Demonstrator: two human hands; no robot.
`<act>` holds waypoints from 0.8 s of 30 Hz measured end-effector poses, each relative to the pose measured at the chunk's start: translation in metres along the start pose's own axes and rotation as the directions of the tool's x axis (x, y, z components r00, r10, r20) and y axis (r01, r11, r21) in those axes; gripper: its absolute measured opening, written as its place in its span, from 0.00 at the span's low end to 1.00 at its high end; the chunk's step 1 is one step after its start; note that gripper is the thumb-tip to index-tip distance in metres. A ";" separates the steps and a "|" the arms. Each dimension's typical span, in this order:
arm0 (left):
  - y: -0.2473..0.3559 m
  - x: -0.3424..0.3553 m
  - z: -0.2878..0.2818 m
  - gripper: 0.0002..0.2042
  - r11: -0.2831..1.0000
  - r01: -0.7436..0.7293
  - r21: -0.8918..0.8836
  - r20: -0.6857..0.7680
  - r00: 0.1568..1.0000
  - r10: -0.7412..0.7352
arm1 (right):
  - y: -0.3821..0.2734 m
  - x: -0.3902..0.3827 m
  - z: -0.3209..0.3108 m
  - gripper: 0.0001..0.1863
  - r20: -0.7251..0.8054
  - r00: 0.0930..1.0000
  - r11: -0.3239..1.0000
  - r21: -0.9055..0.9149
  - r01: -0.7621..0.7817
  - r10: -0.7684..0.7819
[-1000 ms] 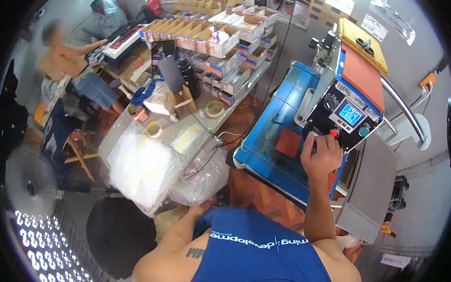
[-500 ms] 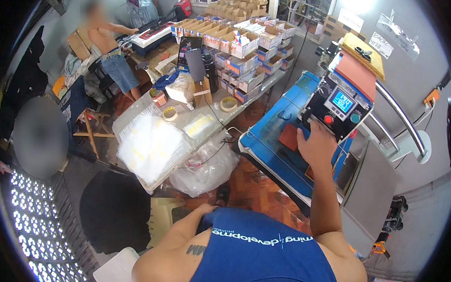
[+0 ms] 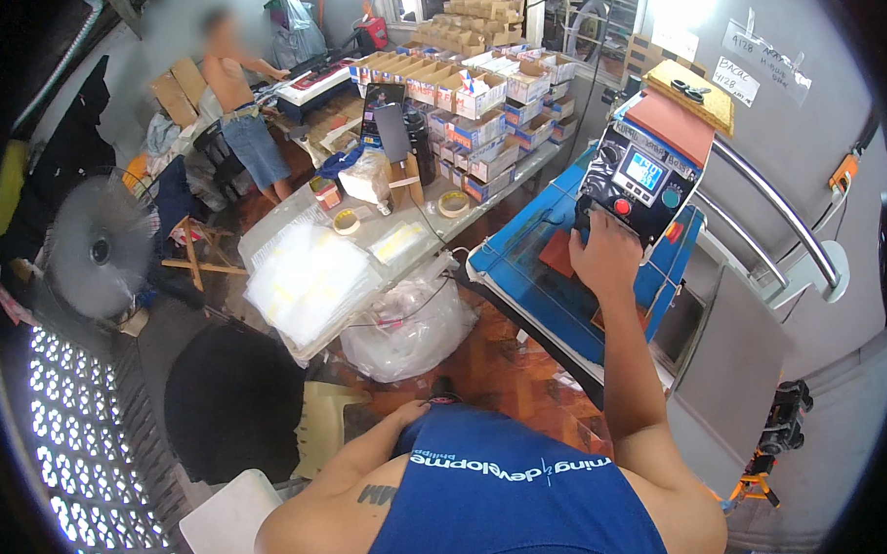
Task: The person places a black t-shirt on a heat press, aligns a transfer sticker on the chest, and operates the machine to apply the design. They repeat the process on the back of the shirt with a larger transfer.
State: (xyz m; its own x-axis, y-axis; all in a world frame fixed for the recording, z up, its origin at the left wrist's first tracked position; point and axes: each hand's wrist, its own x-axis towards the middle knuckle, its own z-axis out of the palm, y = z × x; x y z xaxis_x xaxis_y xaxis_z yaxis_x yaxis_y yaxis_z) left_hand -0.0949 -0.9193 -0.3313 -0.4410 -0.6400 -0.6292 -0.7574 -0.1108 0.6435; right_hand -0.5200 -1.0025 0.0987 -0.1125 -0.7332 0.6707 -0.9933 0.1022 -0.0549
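Note:
My right hand (image 3: 609,254) is at the front of a heat press, its fingers curled over the dark handle (image 3: 584,213) just below the control box (image 3: 638,177). A lit display, a red button and a green button are on that box. Under my hand lies the blue lower bed (image 3: 521,260) of the press, with a reddish-brown pad (image 3: 557,252) on it, beside my thumb. My left hand (image 3: 409,413) rests low against my blue clothing at the waist; its fingers are mostly hidden.
On the grey table (image 3: 295,209) to the left are white sheets (image 3: 312,282), tape rolls (image 3: 453,203), a phone on a stand (image 3: 393,132) and stacked boxes (image 3: 477,129). A plastic bag (image 3: 411,327) hangs below. A fan (image 3: 101,250) and another person (image 3: 248,137) are farther left.
The view has shifted slightly, so the table and fan appear farther right. My right hand remains at the front of the press, and my left hand stays at my waist.

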 end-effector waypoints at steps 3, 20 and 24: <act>-0.007 -0.013 0.002 0.29 0.995 -0.015 -0.101 0.027 0.999 0.018 | 0.000 -0.001 0.001 0.17 0.004 1.000 1.000 0.013 -0.010 0.010; -0.017 -0.064 -0.026 0.27 0.946 0.283 -0.161 0.180 0.950 -0.254 | -0.002 -0.002 0.000 0.19 0.006 0.999 0.999 -0.005 -0.052 0.052; -0.017 -0.050 -0.033 0.26 0.962 0.266 -0.057 0.229 0.942 -0.246 | -0.001 -0.003 -0.001 0.20 0.001 0.998 0.998 0.013 -0.060 0.060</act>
State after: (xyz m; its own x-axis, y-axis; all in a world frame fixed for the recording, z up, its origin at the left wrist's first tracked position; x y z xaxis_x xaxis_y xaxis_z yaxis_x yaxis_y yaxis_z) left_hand -0.0437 -0.9099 -0.2965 -0.3391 -0.4010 -0.8510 -0.8186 -0.3199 0.4770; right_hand -0.5186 -0.9997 0.0979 -0.1721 -0.7262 0.6656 -0.9850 0.1377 -0.1044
